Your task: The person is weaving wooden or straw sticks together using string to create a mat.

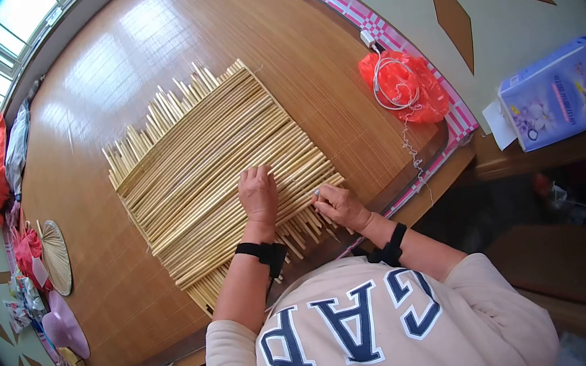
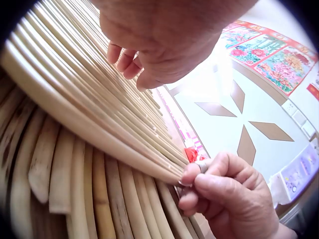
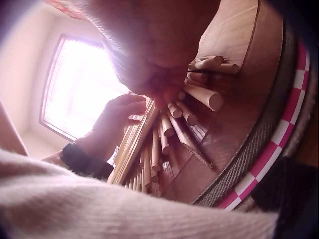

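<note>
The right hand is pinching the edge stick; a slipping grip, with the left hand hanging loose alongside, could be letting the stick roll free.

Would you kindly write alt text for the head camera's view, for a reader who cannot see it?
A person's left hand lies over a mat of pale sticks on a brown table, while the right hand pinches at the mat's near right corner.

Shirt: "GAP" (inverted); print on pack seems illegible.
</note>
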